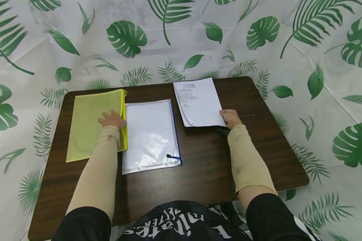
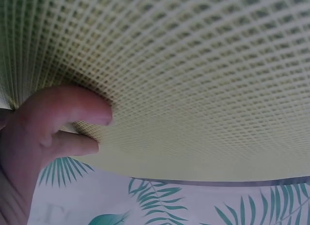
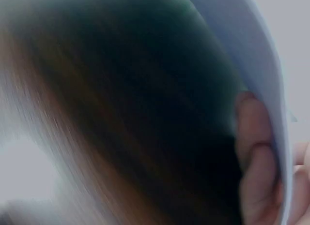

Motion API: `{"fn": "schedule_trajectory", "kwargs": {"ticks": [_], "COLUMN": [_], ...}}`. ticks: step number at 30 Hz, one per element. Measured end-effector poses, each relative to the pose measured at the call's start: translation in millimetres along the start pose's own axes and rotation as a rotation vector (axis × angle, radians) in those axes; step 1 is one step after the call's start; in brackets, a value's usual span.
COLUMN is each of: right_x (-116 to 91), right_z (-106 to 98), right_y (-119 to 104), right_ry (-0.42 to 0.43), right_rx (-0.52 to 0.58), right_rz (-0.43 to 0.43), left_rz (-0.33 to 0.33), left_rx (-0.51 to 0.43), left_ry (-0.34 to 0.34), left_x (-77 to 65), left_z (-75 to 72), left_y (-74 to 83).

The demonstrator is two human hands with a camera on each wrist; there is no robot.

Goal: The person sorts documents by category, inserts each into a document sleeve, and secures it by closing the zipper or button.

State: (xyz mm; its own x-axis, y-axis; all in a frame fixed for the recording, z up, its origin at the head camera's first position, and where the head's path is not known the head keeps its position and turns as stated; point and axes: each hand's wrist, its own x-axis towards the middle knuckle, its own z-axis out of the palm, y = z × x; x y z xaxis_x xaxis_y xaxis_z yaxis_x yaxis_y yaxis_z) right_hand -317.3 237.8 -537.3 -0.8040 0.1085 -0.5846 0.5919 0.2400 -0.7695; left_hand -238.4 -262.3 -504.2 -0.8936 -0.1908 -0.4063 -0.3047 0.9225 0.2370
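A yellow mesh zip pouch (image 1: 92, 113) lies at the left of the table, and my left hand (image 1: 113, 119) rests on its right part with fingers spread. In the left wrist view the pouch's mesh (image 2: 193, 113) fills most of the picture beside my fingers (image 2: 77, 106). My right hand (image 1: 230, 117) pinches the lower right edge of a few white paper sheets (image 1: 200, 103). Handwriting and a drawing mark the top sheet's left part. Seen from the right wrist, the paper (image 3: 264, 55) bends up, with fingers (image 3: 254, 123) curled under it.
Between the hands lies a clear-white mesh zip pouch (image 1: 149, 134) with a blue zip edge, its left side meeting the yellow pouch. The dark wood-grain table (image 1: 181, 187) has rounded corners. A leaf-patterned sheet (image 1: 187, 40) hangs behind and around it.
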Motion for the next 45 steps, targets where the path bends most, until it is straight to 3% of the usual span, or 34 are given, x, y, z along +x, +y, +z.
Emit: {"fn": "schedule_trajectory", "kwargs": {"ticks": [4, 7, 12, 25, 36, 45], "right_x": [-1.7, -4.5, -6.2, -5.1, -4.1, -8.9], "right_z": [22.4, 29.8, 29.1, 22.9, 23.0, 47.0], "right_y": [-8.2, -12.2, -12.8, -10.0, -6.8, -13.3], "right_ry": [-0.05, -0.038, -0.042, -0.038, -0.022, -0.053], "right_rx": [-0.03, -0.019, -0.002, 0.022, 0.032, -0.002], "right_rz": [-0.026, -0.021, 0.009, -0.015, -0.001, 0.022], "left_rz": [-0.006, -0.011, -0.026, -0.017, -0.01, 0.007], "left_rx": [-0.001, -0.001, 0.004, -0.019, -0.013, 0.006], "left_ry": [0.005, 0.003, -0.006, -0.037, -0.025, -0.011], "left_x": [-0.8, -1.5, 0.2, 9.9, 2.8, 3.9], "left_z": [0.2, 0.8, 2.1, 4.0, 3.5, 6.0], "left_y": [3.2, 5.3, 6.0, 4.7, 10.2, 19.3]}}
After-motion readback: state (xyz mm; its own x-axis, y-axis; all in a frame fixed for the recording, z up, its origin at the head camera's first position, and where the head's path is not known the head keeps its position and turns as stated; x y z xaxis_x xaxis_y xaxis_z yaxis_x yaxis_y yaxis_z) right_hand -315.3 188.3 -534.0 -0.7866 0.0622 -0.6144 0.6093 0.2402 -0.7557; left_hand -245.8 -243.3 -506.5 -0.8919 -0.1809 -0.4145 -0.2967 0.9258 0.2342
